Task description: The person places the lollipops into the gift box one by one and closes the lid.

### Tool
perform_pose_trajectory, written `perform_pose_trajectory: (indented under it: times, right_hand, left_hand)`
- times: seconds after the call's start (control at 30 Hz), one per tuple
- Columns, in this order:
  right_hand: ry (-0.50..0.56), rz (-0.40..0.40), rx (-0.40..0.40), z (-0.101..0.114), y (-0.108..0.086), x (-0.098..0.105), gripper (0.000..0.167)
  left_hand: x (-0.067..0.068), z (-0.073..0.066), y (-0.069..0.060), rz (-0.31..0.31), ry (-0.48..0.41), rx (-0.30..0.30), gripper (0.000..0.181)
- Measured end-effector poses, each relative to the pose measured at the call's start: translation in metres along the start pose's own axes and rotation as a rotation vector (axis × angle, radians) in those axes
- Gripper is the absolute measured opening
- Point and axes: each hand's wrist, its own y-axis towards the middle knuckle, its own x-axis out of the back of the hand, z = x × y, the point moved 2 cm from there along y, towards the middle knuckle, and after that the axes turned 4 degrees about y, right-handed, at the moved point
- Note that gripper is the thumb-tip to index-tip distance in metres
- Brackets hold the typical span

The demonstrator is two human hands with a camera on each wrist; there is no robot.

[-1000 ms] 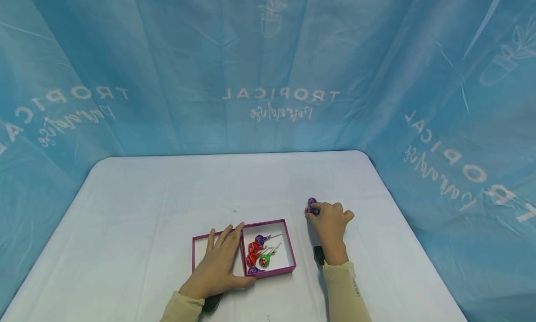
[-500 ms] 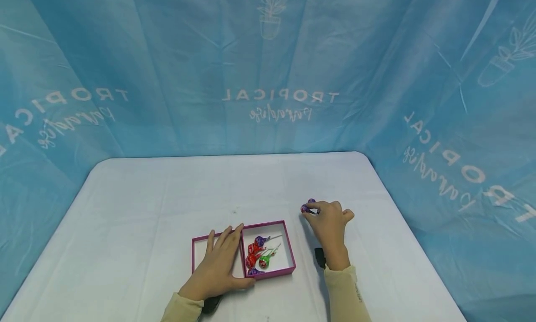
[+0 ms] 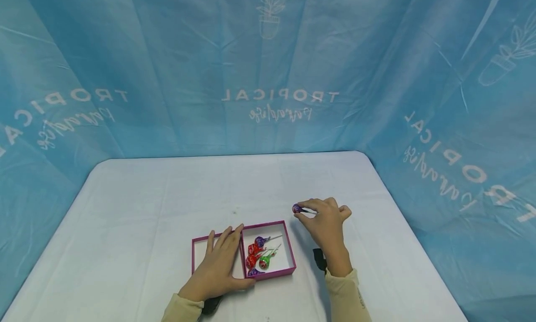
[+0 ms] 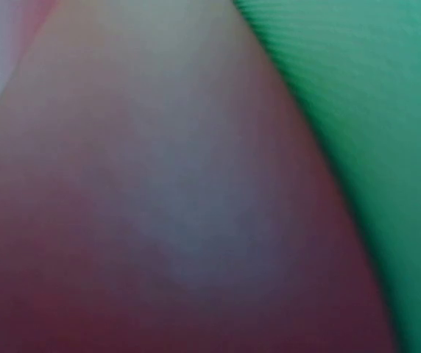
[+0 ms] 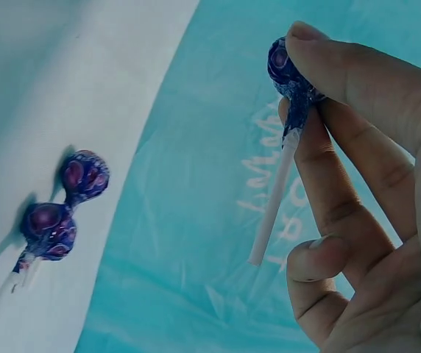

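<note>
Between thumb and fingertips my right hand [image 3: 328, 222] pinches a purple-wrapped lollipop [image 3: 297, 208], raised above the table right of the box; its white stick hangs down in the right wrist view. Two more purple lollipops [image 5: 48, 228] lie on the white cloth there, mostly hidden behind the hand in the head view. My left hand [image 3: 217, 268] rests, fingers spread and fairly straight, over the left part of a pink-rimmed box [image 3: 274, 274], thumb along its near edge. In the box's right compartment lie several lollipops: red [image 3: 251, 260], green [image 3: 264, 262] and purple [image 3: 260, 241].
A white cloth covers the table [image 3: 201, 191]. Blue printed curtains [image 3: 188, 70] hang behind it and at both sides. Blurred skin and a green surface [image 4: 372, 132] fill the left wrist view.
My right hand has lifted one purple lollipop from beside the others and brought it slightly left, toward the box. The left hand and the box have stayed in place.
</note>
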Motion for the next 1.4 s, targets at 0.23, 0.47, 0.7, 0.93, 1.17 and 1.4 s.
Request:
perform_pose_trajectory:
  times: [0.23,0.47,0.7,0.93,1.17,1.4]
  right_hand:
    - [0.004,0.022,0.069,0.008,-0.002,0.003,0.028]
    - [0.021,0.055,0.095,0.019,-0.007,0.006,0.026]
    - [0.04,0.067,0.139,0.028,-0.009,0.006,0.027]
    - [0.126,0.083,0.229,0.037,-0.01,0.005,0.027]
    - [0.213,0.13,0.272,0.045,-0.012,0.003,0.029]
    - [0.212,0.165,0.311,0.049,-0.015,-0.003,0.028]
  left_hand:
    - [0.002,-0.002,0.001,0.035,0.006,0.015,0.134]
    - [0.004,-0.004,0.003,0.053,0.004,0.006,0.134]
    - [0.003,-0.003,0.003,0.052,0.024,0.005,0.134]
    - [0.003,-0.002,0.002,0.057,0.017,0.008,0.133]
    - [0.004,-0.002,0.0,0.049,0.011,0.012,0.133]
    - [0.003,-0.002,0.0,0.052,0.016,0.016,0.133]
